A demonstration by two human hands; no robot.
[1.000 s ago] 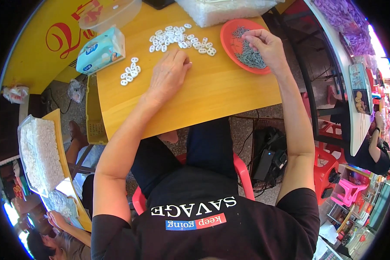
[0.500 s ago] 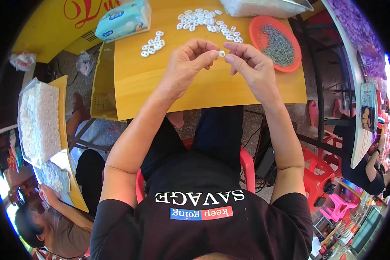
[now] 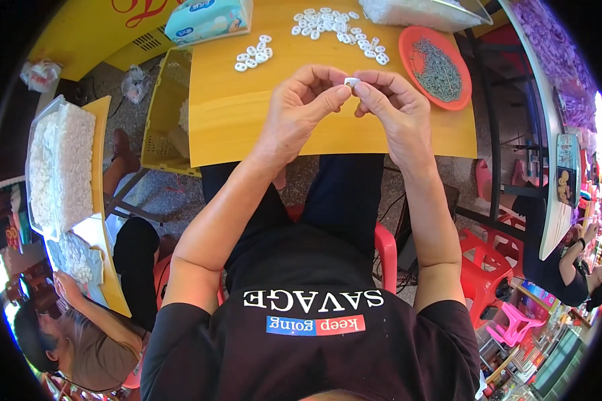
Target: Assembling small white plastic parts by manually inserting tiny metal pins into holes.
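Note:
Above the yellow table (image 3: pixel 247 134), a small white plastic piece (image 3: pixel 352 81) is held up between my two hands. My left hand (image 3: pixel 304 107) pinches it from the left with thumb and index finger. The thumb and index finger of my right hand (image 3: pixel 398 107) close on its right side, partly covering it. Whether anything else is between the fingertips is too small to tell. Beyond my hands lies a loose pile of white oval pieces with holes (image 3: pixel 324 23), and a smaller group of white pieces (image 3: pixel 254 55) sits to the left.
A red plastic dish (image 3: pixel 467 73) of grey metal screws or nails stands right of my hands. At the back are a tissue pack (image 3: pixel 211 20) and a clear bin (image 3: pixel 428 15). A co-worker (image 3: pixel 93 347) sits at left beside a tub of white pieces (image 3: pixel 63 167).
My right hand has moved left and now meets the white piece in my left fingertips; before, a gap separated them. The whole view has shifted slightly.

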